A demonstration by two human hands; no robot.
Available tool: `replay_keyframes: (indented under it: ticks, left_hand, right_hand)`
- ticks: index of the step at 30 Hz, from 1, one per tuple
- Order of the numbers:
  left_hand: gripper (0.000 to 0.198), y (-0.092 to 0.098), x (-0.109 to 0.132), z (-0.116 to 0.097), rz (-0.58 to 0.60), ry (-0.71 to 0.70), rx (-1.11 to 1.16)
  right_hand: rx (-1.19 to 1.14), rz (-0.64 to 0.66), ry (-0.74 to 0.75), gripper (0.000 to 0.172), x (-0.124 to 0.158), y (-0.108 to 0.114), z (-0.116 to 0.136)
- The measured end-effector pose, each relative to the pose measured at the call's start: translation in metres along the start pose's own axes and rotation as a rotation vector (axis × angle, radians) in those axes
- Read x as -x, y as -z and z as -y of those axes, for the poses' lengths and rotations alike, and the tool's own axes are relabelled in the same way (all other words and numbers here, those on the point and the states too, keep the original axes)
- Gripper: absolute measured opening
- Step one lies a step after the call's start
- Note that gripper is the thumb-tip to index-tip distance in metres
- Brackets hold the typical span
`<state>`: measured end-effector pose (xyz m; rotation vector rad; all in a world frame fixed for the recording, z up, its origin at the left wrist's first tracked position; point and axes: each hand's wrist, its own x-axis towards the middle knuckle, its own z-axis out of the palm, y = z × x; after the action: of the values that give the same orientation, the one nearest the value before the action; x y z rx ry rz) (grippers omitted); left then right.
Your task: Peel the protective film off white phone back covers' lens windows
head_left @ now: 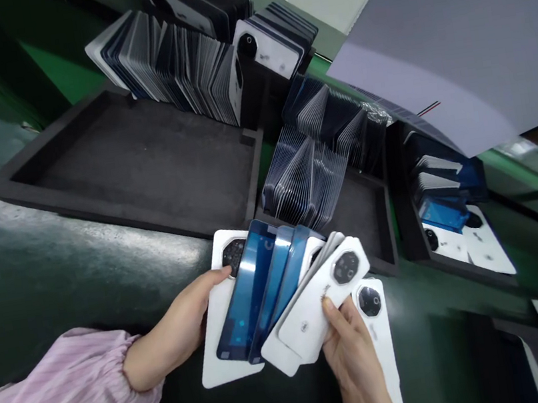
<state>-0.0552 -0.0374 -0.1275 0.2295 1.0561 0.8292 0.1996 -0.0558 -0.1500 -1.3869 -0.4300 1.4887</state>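
A fan of phone back covers is spread between my two hands, some showing white faces and some dark blue. My left hand grips the left end, its thumb on a white cover beside the dark camera area. Several blue covers overlap in the middle of the fan. At the right end my right hand pinches a stack of white covers, thumb on the top one below its camera ring. Another white cover lies behind my right hand, partly hidden by it.
Beyond my hands is a black tray, with a dense row of upright covers along its far side. A second black tray holds more upright covers. On the right another tray contains white and blue covers. A large pale panel hangs over the back right.
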Motion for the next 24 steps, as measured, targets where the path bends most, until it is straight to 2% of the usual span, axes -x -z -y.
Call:
replay_keyframes:
  ticks: [7,13,16,21,24]
  left_hand:
    - [0.022,-0.010,0.004,-0.001,0.137,-0.103,-0.186]
    - [0.029,-0.004,0.006,0.000,0.110,-0.167,-0.217]
    - [0.032,0.003,0.009,-0.001,0.096,-0.292,-0.253]
    - [0.036,0.011,0.021,-0.013,0.175,-0.576,-0.467]
    - [0.056,0.017,0.024,-0.020,0.259,-0.790,-0.647]
  right_hand:
    - [-0.012,-0.005,-0.054,0.047,0.009,-0.017,-0.006]
    - [0.004,-0.030,-0.038,0.054,0.006,-0.010,-0.004]
    - [0.010,0.020,-0.071,0.051,0.007,-0.004,0.000]
    - [0.027,0.186,-0.183,0.037,0.013,-0.001,0.014]
    - [0.026,0.239,-0.214,0.033,0.017,-0.005,0.019]
